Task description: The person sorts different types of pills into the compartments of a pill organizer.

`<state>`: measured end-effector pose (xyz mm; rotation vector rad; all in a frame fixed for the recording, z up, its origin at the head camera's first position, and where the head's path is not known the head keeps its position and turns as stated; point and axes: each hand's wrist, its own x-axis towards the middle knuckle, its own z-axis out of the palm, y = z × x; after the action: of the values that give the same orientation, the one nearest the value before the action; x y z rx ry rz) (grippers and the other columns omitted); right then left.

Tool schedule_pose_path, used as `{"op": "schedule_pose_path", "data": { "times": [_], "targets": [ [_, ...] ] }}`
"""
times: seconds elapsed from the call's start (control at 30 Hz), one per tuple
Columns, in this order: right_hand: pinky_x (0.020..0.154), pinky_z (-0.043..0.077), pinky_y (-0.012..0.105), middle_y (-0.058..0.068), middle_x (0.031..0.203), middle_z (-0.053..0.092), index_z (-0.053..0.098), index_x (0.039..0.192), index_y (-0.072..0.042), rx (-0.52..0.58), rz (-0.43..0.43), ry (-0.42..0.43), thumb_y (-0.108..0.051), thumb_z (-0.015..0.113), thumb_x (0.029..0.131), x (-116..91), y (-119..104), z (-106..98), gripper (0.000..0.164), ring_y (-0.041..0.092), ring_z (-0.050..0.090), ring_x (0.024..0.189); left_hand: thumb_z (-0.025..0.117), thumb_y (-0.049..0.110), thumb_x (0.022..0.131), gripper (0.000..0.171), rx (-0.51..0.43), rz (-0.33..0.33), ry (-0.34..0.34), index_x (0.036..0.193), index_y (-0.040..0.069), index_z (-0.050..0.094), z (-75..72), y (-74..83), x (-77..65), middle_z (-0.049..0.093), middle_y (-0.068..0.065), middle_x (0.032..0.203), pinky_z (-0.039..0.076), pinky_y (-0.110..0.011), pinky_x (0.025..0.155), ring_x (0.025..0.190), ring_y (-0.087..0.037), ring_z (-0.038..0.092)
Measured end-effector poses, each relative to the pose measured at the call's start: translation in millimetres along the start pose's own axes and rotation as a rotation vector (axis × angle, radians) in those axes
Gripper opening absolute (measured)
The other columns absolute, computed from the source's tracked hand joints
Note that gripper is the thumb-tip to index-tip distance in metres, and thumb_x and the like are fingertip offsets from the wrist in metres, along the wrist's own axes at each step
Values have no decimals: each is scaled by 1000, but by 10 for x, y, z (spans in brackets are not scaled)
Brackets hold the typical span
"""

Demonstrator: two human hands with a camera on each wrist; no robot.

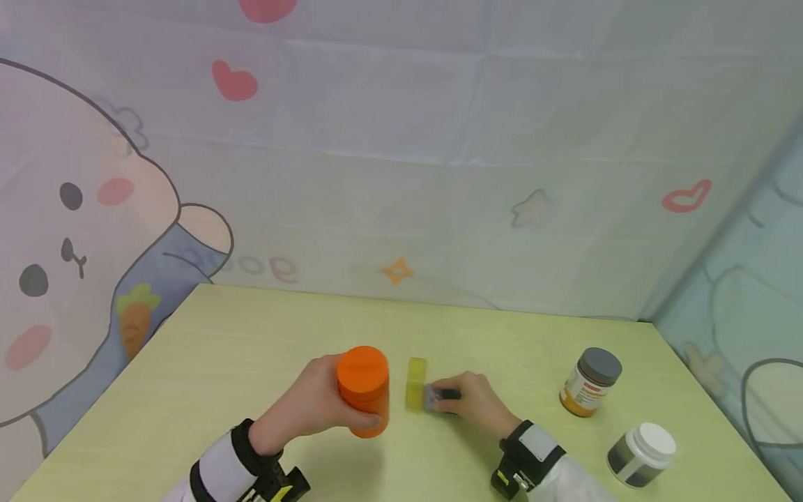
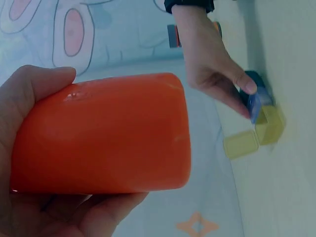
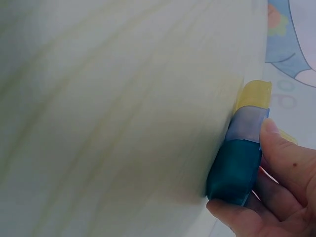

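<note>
My left hand (image 1: 310,401) grips an orange bottle (image 1: 364,380) with an orange cap, held upright above the table. The bottle's smooth side (image 2: 101,133) fills much of the left wrist view. To its right, my right hand (image 1: 473,401) pinches a small pill organizer (image 3: 234,173) between thumb and fingers on the tabletop. Yellow, blue-purple and teal sections make up the organizer. Its yellow compartment (image 2: 272,126) stands open, with the yellow lid (image 2: 241,144) folded out away from me. Whether anything lies inside that compartment I cannot tell.
On the right of the pale yellow table (image 1: 207,362) stand a grey-capped bottle (image 1: 590,382) with a label and a white-lidded jar (image 1: 643,453). A printed cloth (image 1: 389,195) hangs behind the table's back edge. A cable (image 1: 746,390) loops past the right edge.
</note>
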<state>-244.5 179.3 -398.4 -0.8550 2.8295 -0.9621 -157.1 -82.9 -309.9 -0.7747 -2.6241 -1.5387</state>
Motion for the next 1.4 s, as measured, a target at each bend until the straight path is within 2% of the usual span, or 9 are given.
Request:
{"op": "schedule_pose_path", "data": {
  "times": [0.2,0.37,0.53,0.67,0.77,1.13,1.27,1.4],
  "targets": [
    [77,49,41,15,97,67,68,102,0,2,-52,2,-12,73,74,0,11,-2,31,28,62,90,81,13,63,42,-84,32,-110,101,14,62,348,10,89,62,4,89,45,-28,76,78,-8,55],
    [78,49,39,12,98,68,68,103,-2,17,-45,-7,-11,71,76,5,24,-1,29,25,62,92,82,12,62,41,-134,16,-185,99,14,62,618,-72,107,62,8,88,45,-24,76,76,-3,54],
    [75,50,38,11,94,68,69,101,0,23,-31,-4,-9,73,74,6,16,-9,29,22,61,86,84,9,59,43,-181,-25,-208,97,12,63,855,-174,109,61,12,86,44,-21,76,76,0,54],
    [71,50,34,11,90,68,68,100,1,26,-34,-11,-8,73,74,7,1,-13,29,20,60,80,83,7,57,41,-175,-56,-206,92,15,64,986,-243,103,60,14,81,44,-20,75,74,1,53],
    [69,50,31,11,90,68,68,101,1,35,-24,-20,-9,73,74,10,-3,-16,30,19,59,78,81,8,57,38,-164,-67,-221,89,18,64,1054,-286,86,59,15,77,43,-20,72,71,0,53],
    [72,48,33,12,96,67,67,104,1,13,5,-25,-10,73,74,16,7,-14,32,18,58,83,79,11,64,33,-289,-136,-274,92,18,64,1149,-409,56,62,11,80,45,-22,72,71,-2,55],
    [76,48,39,14,99,66,67,105,0,25,23,-3,-11,73,74,1,4,-7,34,21,57,86,79,7,62,33,-324,-185,-273,89,19,64,1164,-412,54,63,9,78,45,-23,71,70,-5,56],
    [84,46,44,14,108,64,65,108,-1,22,50,53,-13,74,73,-29,-26,4,38,29,59,98,79,7,62,32,-328,-208,-278,88,19,65,1161,-416,55,62,9,77,45,-23,71,70,-5,56]
  ]
}}
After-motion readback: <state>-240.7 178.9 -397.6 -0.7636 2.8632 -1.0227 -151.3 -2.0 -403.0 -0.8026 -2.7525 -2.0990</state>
